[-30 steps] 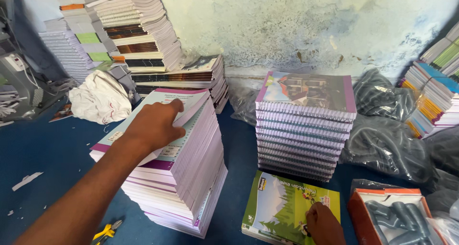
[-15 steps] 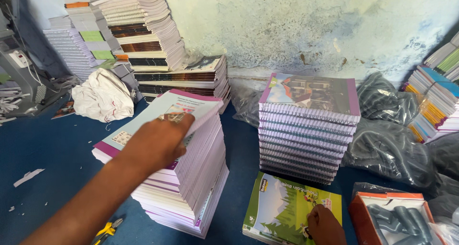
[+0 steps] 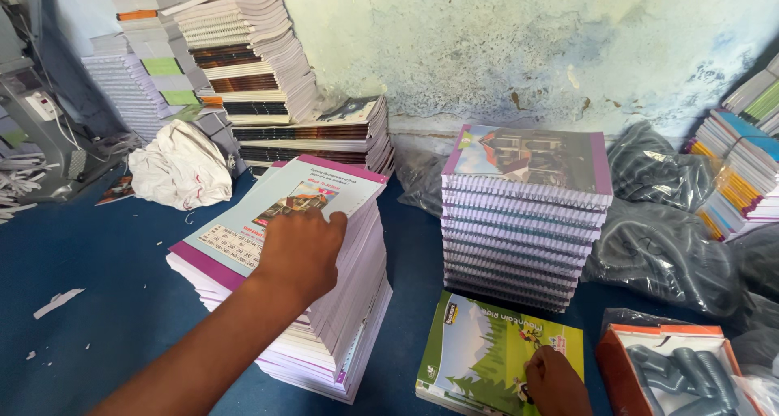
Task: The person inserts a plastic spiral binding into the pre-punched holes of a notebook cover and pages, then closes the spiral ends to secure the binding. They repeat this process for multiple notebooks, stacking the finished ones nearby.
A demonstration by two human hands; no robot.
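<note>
My left hand (image 3: 299, 252) lies flat on the top cover of a slanted stack of notebooks (image 3: 324, 302) with pale blue and purple-edged covers, fingers curled at the cover's right edge. My right hand (image 3: 556, 381) rests with curled fingers on a green notebook with a mountain picture (image 3: 487, 355) lying on the blue floor at the lower right. Between and behind them stands a neat stack of spiral-bound notebooks (image 3: 523, 221).
Tall stacks of notebooks (image 3: 243, 59) lean against the pale wall at the back left, with a crumpled white cloth (image 3: 180, 172) beside them. Dark plastic bags of coils (image 3: 665, 237) and an orange box (image 3: 673, 367) sit at right. A machine (image 3: 40, 132) stands far left.
My left hand has slid down and back along the top cover of the slanted stack. My right hand stays on the green notebook.
</note>
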